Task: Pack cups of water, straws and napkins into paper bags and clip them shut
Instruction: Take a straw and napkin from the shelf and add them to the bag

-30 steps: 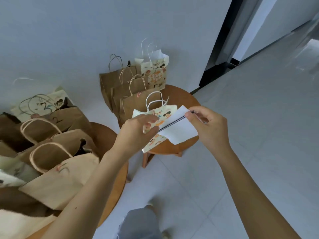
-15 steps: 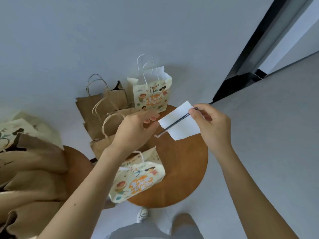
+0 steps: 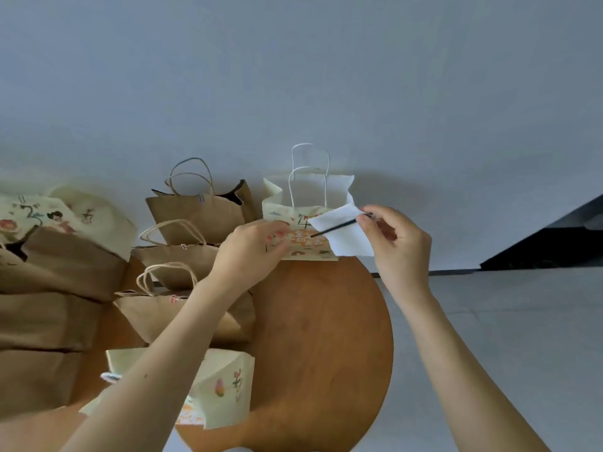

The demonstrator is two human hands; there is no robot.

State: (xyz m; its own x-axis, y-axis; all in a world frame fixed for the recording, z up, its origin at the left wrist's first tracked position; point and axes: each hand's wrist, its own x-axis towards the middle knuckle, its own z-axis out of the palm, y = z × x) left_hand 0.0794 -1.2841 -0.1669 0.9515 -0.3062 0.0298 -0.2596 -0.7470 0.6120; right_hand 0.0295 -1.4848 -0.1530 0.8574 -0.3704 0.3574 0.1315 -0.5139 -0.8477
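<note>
A: What lies nearest?

B: A cream printed bag [image 3: 225, 386] on its side at the near edge of the round table [image 3: 326, 337], under the left forearm. Brown bags [image 3: 182, 308] crowd the left edge, with small clips [image 3: 184, 246] on their tops.

A: And the hands?

B: The left hand [image 3: 251, 252] is relaxed, fingers loosely spread, and holds nothing I can see. It is just at the front of the upright printed bag [image 3: 306, 197] on the far edge. The right hand [image 3: 394, 243] pinches a white napkin [image 3: 349, 239] and a thin black straw [image 3: 332, 228] together, in front of that bag's upper face.

A: How to get them in cleanly?

B: I'd steady the bag's rim with the left hand and lift the pair above the open mouth. Then point the straw down, clear of the white handles [image 3: 310, 171], and let go only once both are inside. Whether a cup is in there I cannot tell.
</note>
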